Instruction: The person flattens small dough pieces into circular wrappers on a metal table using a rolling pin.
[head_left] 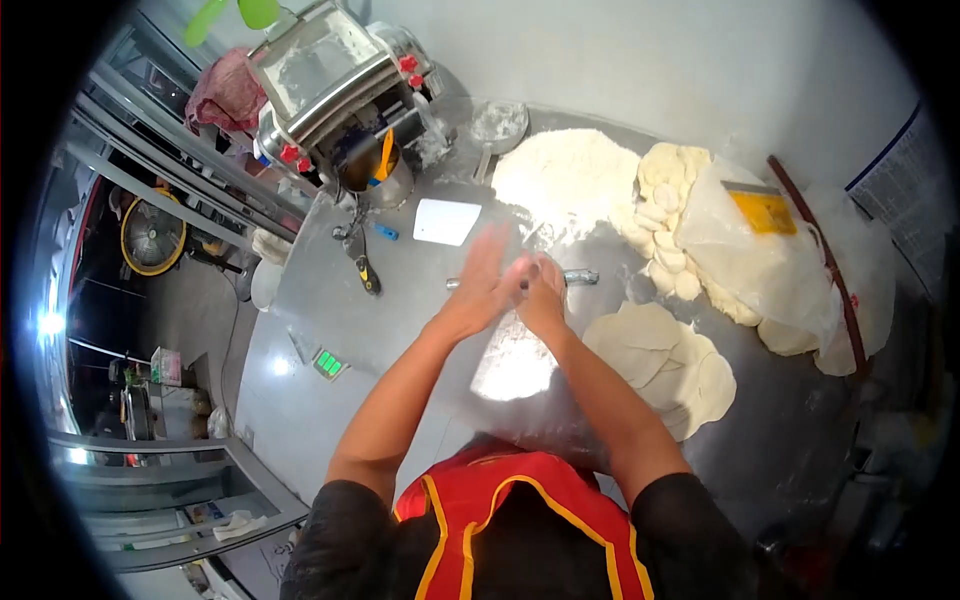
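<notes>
My left hand (483,285) is blurred by motion, its fingers stretched upward and apart, above the left part of a metal rolling pin (580,277). Close beside it on the right, my right hand (543,300) has its fingers curled near the middle of the pin; whether it grips anything is hidden. Below the hands a patch of white flour (515,365) covers the steel table (410,320). Flat round dough sheets (690,385) lie overlapping to the right of my right forearm. Small dough pieces (665,255) sit beside a large flour heap (565,175).
A dough machine (330,75) stands at the back left, with a metal pot (390,185) before it. A white scraper (446,222), a yellow-black tool (368,275) and a green-lit display (328,363) lie on the left. Plastic sheeting (735,235) and a brown stick (825,260) are at right.
</notes>
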